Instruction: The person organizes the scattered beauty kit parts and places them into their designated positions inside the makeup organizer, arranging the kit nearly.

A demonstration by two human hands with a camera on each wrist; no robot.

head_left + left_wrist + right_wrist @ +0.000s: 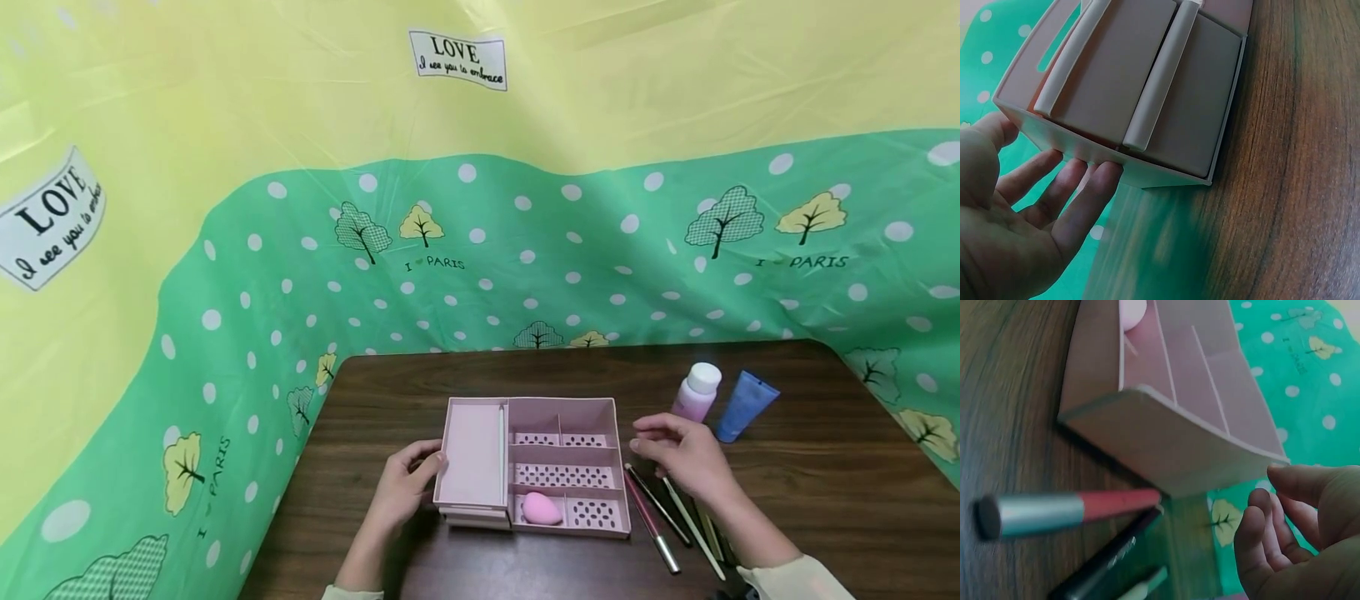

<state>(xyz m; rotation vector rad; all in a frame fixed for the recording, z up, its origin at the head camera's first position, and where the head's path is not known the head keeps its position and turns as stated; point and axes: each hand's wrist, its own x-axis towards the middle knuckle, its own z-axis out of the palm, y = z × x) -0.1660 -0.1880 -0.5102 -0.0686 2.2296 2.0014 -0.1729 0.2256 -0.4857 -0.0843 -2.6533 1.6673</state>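
A pink desk organizer [562,467] stands on the table, with drawers [1179,94] on its left and perforated open compartments on its right. My left hand [408,479] rests its fingertips against the organizer's left side wall, fingers [1088,206] fairly straight. A pink egg-shaped makeup sponge [542,508] lies in the front compartment. My right hand [690,458] hovers just off the organizer's right side, fingers loosely bent and nothing between them. In the right wrist view, its thumb tip is right at the organizer's rim [1210,428].
Right of the organizer lie a red-and-silver makeup brush [652,521], a black pencil-like stick [658,504], a pale slim stick [693,529] and others partly under my right forearm. A white-capped bottle [697,392] and a blue tube [745,407] stand behind my right hand. A patterned curtain [480,250] surrounds the table [375,392].
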